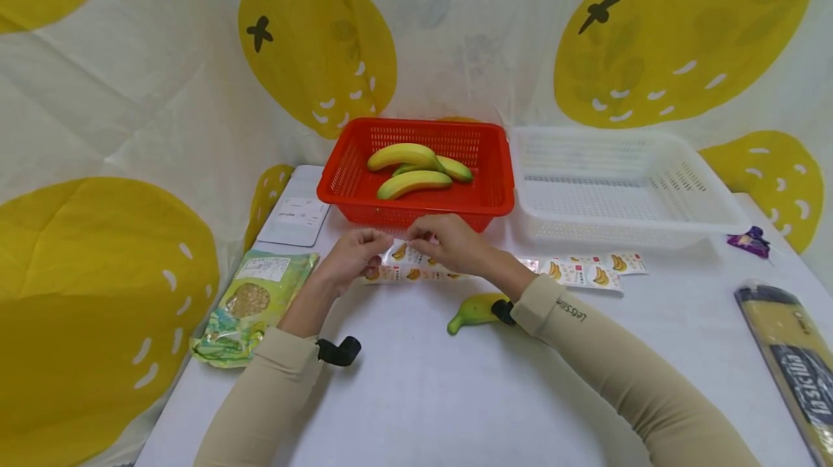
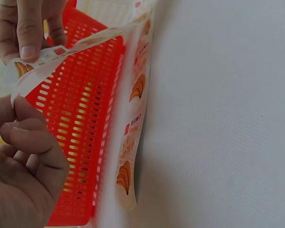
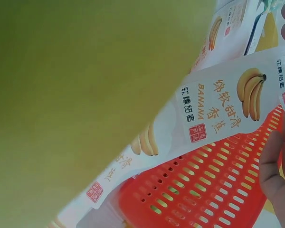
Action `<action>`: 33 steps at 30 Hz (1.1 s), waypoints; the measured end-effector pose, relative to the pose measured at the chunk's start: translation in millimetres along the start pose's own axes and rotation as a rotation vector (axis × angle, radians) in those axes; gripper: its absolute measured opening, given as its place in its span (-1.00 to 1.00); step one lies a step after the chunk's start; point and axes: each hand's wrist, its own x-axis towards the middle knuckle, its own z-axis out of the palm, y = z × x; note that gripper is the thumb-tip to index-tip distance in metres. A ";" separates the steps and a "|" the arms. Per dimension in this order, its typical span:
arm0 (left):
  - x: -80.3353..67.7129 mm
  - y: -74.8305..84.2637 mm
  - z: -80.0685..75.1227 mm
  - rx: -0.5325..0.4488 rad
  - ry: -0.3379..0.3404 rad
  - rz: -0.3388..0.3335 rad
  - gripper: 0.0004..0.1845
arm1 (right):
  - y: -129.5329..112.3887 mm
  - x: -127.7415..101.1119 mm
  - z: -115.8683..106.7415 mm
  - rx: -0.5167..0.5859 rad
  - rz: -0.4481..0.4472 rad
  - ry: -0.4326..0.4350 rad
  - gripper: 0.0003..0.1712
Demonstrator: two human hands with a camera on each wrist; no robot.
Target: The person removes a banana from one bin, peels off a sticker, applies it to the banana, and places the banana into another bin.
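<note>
A strip of banana stickers (image 1: 586,272) lies on the white table in front of a red basket (image 1: 494,163). Its left end is lifted off the table. My left hand (image 1: 376,250) pinches that end, and my right hand (image 1: 426,237) pinches the strip just beside it. In the left wrist view the strip (image 2: 133,109) curls up from the table to both hands, with the left hand (image 2: 14,107) below and the right hand (image 2: 26,47) above. The right wrist view has the strip (image 3: 228,109) close up over the red basket (image 3: 204,190). A green-yellow banana (image 1: 475,310) lies by my right wrist.
Three bananas (image 1: 413,167) lie in the red basket. A white basket (image 1: 709,199) stands to its right. A snack packet (image 1: 250,304) lies at the left, a white flat device (image 1: 296,217) behind it. A purple wrapper (image 1: 751,241) and a dark package (image 1: 794,366) lie at the right.
</note>
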 end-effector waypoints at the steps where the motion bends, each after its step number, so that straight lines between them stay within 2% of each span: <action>1: -0.2 -0.3 0.3 0.009 0.002 0.002 -0.80 | 0.1 0.1 0.0 -0.001 -0.004 0.002 -0.86; 14: 1.1 -6.6 1.2 0.157 0.061 0.036 -0.77 | 2.9 -1.6 -2.2 0.049 -0.019 0.040 -0.86; 33: 0.6 -13.4 4.0 0.209 0.156 0.044 -0.82 | 4.0 -9.2 -8.5 0.088 0.017 0.088 -0.89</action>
